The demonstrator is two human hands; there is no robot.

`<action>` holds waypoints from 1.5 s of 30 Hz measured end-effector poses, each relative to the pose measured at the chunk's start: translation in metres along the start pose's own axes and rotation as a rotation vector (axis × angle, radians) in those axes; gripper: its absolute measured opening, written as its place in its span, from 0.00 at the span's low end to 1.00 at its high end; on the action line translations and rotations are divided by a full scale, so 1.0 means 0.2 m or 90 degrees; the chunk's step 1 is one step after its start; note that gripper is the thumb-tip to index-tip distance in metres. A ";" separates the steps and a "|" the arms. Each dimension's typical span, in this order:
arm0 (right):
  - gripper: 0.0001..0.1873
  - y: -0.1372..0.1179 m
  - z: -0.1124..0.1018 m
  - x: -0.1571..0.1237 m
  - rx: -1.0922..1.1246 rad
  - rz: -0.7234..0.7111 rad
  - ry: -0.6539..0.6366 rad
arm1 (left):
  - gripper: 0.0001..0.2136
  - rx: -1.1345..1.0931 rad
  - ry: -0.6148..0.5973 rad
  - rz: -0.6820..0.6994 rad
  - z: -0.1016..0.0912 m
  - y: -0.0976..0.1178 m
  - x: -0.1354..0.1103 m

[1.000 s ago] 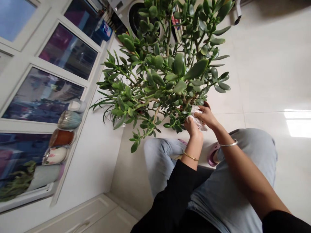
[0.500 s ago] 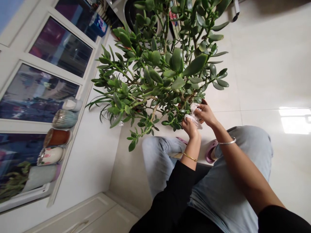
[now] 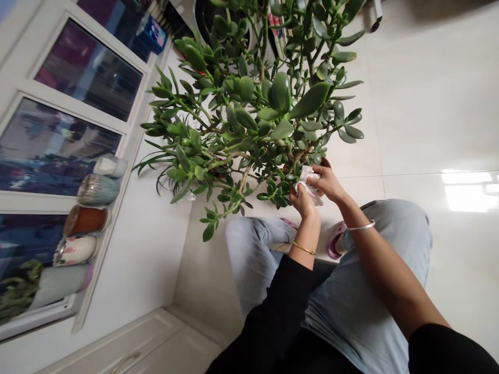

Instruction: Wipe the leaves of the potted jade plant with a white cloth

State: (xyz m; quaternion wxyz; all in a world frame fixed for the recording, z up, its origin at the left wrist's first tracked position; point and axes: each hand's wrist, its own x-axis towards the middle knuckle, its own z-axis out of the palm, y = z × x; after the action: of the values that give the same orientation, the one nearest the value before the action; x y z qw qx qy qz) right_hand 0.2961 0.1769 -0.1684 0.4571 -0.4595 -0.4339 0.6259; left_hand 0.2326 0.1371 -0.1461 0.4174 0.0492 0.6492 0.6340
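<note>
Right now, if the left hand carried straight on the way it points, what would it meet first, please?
Past the white cloth that the left hand grips, it would probably meet the low leaves and stems of the jade plant first, though depth is hard to judge.

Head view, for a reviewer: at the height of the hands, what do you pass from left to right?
Window, striped ceramic pot, jade plant, left hand, white cloth, right hand, glossy floor tiles.

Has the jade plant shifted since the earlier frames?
No. The jade plant keeps its place against the floor tile seam; only the camera view has drifted.
</note>
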 end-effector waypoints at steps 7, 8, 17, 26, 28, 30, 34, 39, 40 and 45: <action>0.11 0.03 -0.02 0.03 -0.001 -0.009 0.007 | 0.05 0.026 0.019 0.017 -0.01 0.00 0.02; 0.10 0.04 -0.03 0.03 -0.003 -0.012 0.009 | 0.05 0.029 0.016 0.016 -0.01 0.00 0.03; 0.11 0.02 -0.07 0.00 -0.007 -0.004 -0.002 | 0.03 0.030 -0.049 0.001 -0.07 -0.01 0.01; 0.10 0.01 -0.02 0.01 0.015 0.010 0.001 | 0.07 0.011 -0.034 -0.005 -0.02 -0.01 0.02; 0.10 0.01 0.00 0.01 0.014 0.008 0.013 | 0.07 0.015 -0.022 -0.009 -0.01 -0.01 0.02; 0.10 0.01 0.01 0.01 0.011 0.005 0.022 | 0.07 0.020 -0.013 -0.015 0.00 0.00 0.02; 0.09 0.01 0.02 0.00 0.007 0.001 0.023 | 0.06 0.029 -0.003 -0.021 0.00 0.00 0.03; 0.08 0.01 0.01 0.00 0.007 0.001 0.022 | 0.05 0.037 -0.005 0.001 -0.01 -0.01 0.03; 0.08 0.01 0.00 0.00 0.006 0.003 0.019 | 0.05 0.038 -0.005 0.007 -0.02 -0.01 0.03; 0.10 0.01 -0.04 0.01 0.001 -0.001 0.017 | 0.04 0.051 -0.014 0.028 -0.06 -0.04 0.02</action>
State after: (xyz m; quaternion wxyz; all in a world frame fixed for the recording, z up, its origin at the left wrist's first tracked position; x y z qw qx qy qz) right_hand 0.3023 0.1788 -0.1726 0.4635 -0.4670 -0.4274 0.6200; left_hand 0.2261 0.1297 -0.1561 0.4081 0.0876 0.6681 0.6159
